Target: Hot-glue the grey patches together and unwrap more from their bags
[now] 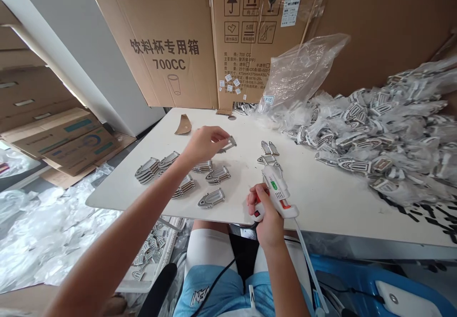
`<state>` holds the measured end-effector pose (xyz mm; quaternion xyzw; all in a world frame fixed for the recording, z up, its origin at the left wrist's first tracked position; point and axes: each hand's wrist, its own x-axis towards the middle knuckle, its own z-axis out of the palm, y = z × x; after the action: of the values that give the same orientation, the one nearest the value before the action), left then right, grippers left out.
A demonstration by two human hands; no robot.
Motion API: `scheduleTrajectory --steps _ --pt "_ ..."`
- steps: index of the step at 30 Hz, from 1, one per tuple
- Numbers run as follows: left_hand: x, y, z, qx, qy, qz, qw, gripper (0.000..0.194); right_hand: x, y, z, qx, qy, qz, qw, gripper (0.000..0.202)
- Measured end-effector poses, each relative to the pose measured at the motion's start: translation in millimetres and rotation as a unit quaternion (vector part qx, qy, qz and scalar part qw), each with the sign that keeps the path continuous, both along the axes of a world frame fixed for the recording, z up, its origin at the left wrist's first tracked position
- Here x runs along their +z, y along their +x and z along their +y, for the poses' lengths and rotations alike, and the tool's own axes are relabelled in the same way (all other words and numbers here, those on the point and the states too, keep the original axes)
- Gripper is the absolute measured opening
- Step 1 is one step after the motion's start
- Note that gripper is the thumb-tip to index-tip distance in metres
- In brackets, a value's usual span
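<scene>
My left hand (209, 142) pinches a small grey metal buckle-like piece (232, 142) above the middle of the white table. In my right hand (266, 207) is a white hot glue gun (277, 187) with a red trigger and a green label. Its nozzle points away from me, close to a few metal pieces (268, 148) lying on the table. Under and beside my left forearm stand several stacks of the same pieces (148, 170). A single piece or thin stack (212, 198) lies nearest the front edge.
On the right side is a large heap of plastic-bagged metal pieces (357, 126), with black strips (424, 217) before it. Cardboard boxes (174, 22) stand behind the table (321, 203). A clear bag (300, 74) leans there. A tray of loose pieces (152, 250) sits below left.
</scene>
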<state>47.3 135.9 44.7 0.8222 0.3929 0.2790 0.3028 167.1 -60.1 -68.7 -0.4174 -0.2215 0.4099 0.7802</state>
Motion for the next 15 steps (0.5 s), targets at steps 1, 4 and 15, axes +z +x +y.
scheduleTrajectory --steps 1,4,15 --pt "-5.7 6 14 -0.017 -0.017 0.056 0.998 0.021 0.3 1 0 -0.013 0.009 0.010 1.000 0.026" --pt "-25.0 18 44 -0.035 -0.063 0.169 0.983 0.024 2.7 7 -3 -0.079 0.045 0.046 0.995 0.026" --pt "-44.6 32 56 -0.019 -0.085 0.250 0.964 0.024 5.9 39 -10 -0.174 0.007 0.164 0.971 0.021"
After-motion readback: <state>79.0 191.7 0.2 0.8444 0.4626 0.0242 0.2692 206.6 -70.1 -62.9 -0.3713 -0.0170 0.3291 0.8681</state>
